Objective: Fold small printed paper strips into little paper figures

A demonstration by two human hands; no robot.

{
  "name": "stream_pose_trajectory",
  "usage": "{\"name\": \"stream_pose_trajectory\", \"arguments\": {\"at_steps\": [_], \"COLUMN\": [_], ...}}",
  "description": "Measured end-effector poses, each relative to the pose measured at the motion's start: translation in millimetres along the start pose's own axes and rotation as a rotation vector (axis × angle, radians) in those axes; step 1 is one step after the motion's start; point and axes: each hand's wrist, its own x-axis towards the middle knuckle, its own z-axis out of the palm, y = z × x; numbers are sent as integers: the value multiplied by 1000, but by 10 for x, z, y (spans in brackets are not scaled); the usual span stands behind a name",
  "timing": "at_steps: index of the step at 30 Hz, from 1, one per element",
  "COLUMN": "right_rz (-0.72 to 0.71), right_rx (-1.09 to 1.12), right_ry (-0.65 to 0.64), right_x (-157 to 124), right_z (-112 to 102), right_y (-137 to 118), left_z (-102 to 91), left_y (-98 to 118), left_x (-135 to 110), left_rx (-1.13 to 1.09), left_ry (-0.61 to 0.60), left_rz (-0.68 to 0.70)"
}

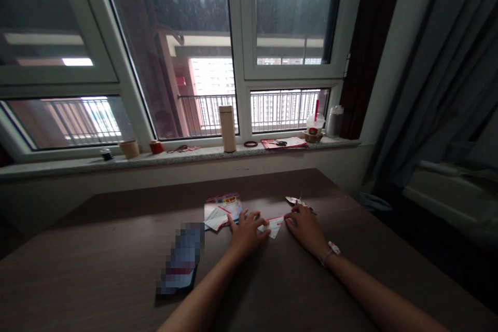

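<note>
A small folded piece of white paper [275, 226] with a red edge lies on the brown table, pointed toward me. My left hand [248, 232] has its thumb and index finger closed at the paper's left end, while its other fingers spread toward the left. At the upper right corner, the thumb and fingertips of my right hand [306, 227] pinch the paper. Just beyond the right hand is a crumpled printed scrap [298, 201], partly covered by its fingers. Beside my left fingers, a white paper piece [218, 219] rests on colourful printed sheets [223, 201].
A phone [181, 262] with a blurred-out screen lies left of my left forearm. On the windowsill [194, 157] stand a paper cup [129, 149], a beige bottle [227, 129] and a drink cup with straw [315, 123]. Scissors [280, 143] lie on red-and-white papers there.
</note>
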Motion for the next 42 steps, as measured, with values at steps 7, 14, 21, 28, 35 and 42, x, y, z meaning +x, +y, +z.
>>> {"name": "stream_pose_trajectory", "arguments": {"at_steps": [7,14,21,28,35,42], "right_rz": [6,28,74,63,52,67], "right_rx": [-89,-104,-60,-40,-11,102], "right_ry": [39,38,-31,-79,-95,-72], "right_x": [51,54,10,-78,-140,-125], "right_z": [18,27,-15,28,37,70], "right_y": [-74,-106,-145,-165,-180,-100], "left_z": [-16,-8,12,4,15,31], "left_y": [6,5,-10,-7,-19,-33], "left_x": [-3,4,9,8,13,14], "left_rx": [10,29,9,9,3,2], "left_ry": [0,-9,17,11,10,24], "left_rz": [1,-6,5,4,11,15]}}
